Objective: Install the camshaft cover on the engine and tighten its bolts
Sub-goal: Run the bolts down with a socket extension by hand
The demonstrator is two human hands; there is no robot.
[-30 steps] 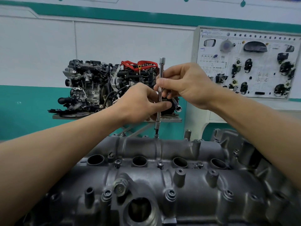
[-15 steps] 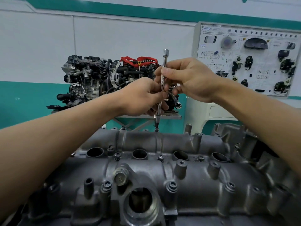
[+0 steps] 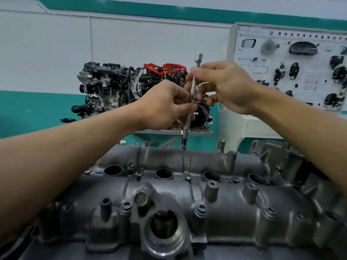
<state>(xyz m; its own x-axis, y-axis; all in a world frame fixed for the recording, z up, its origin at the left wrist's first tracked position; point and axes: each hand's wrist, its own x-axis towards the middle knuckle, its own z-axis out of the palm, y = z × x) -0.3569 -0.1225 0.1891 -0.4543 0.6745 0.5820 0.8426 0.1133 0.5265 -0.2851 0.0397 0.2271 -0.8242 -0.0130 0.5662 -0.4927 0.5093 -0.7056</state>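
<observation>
A single row of dark characters is printed along the top edge of the white training board (image 3: 317, 72) at the right, just beside a small round emblem (image 3: 271, 32), but the row is too blurred to be read. A small label with blue lettering (image 3: 244, 31) at the board's upper left corner is likewise illegible. No lettering or number can be made out on the camshaft cover (image 3: 225, 207).

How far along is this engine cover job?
Done: the camshaft cover sits in place, with bolts standing in its near and middle rows. In hand: the left hand and right hand grip an extension bar set on a far-edge bolt. Left: probably final tightening; how tight the others are cannot be told.
</observation>
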